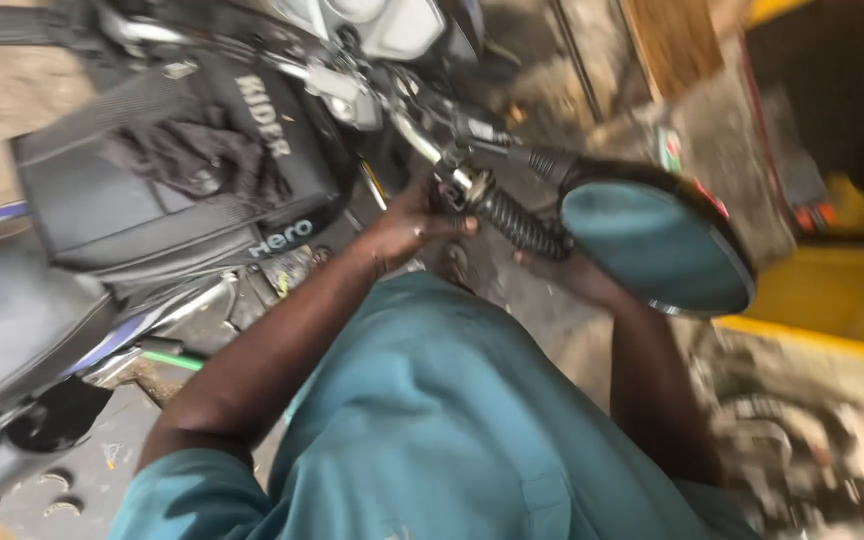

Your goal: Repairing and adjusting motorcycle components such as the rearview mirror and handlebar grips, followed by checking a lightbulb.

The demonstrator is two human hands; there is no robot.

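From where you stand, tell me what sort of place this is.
Probably a roadside or informal motorcycle repair spot. A motorcycle stands close with a dark rag on its tank cover, both hands work at the ribbed handlebar grip beside a round mirror, and the ground is littered with dirt.

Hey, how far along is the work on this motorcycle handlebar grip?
Already done: nothing can be confirmed, since the picture is blurred. In hand: the left hand is at the inner end of the ribbed black grip on the handlebar, and the right hand is under its outer end, below the round mirror. Left: the grip looks seated on the bar; whether it is fully fixed cannot be told.
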